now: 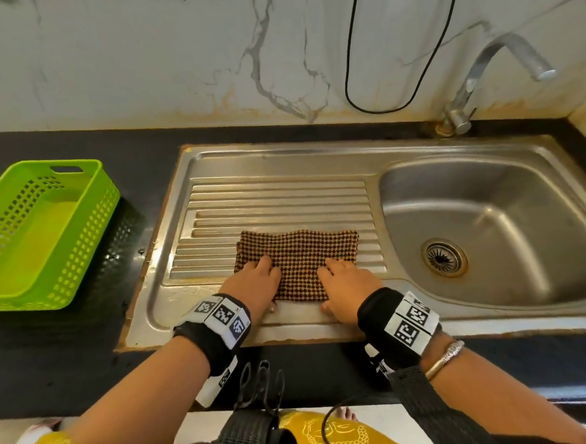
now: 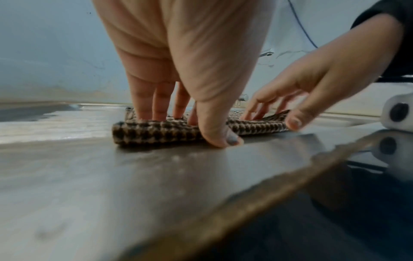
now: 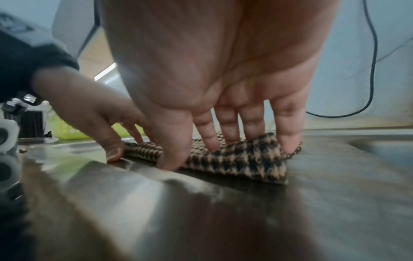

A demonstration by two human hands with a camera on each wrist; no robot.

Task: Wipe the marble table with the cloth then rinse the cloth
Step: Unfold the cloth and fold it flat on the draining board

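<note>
A brown and black checked cloth (image 1: 300, 259) (image 2: 156, 130) (image 3: 241, 162) lies folded on the ribbed steel drainboard (image 1: 276, 202), left of the sink basin (image 1: 490, 216). My left hand (image 1: 254, 279) (image 2: 190, 128) rests on the cloth's near left corner, fingers straight on top and thumb down at its front edge. My right hand (image 1: 343, 284) (image 3: 201, 155) presses the near right part the same way. The cloth is rumpled up around my right fingers. The palms hide part of the cloth.
An empty green plastic basket (image 1: 38, 234) stands on the black counter (image 1: 53, 356) at the left. A steel tap (image 1: 488, 69) arches over the basin at the back right. A black cable (image 1: 380, 106) hangs down the marble wall.
</note>
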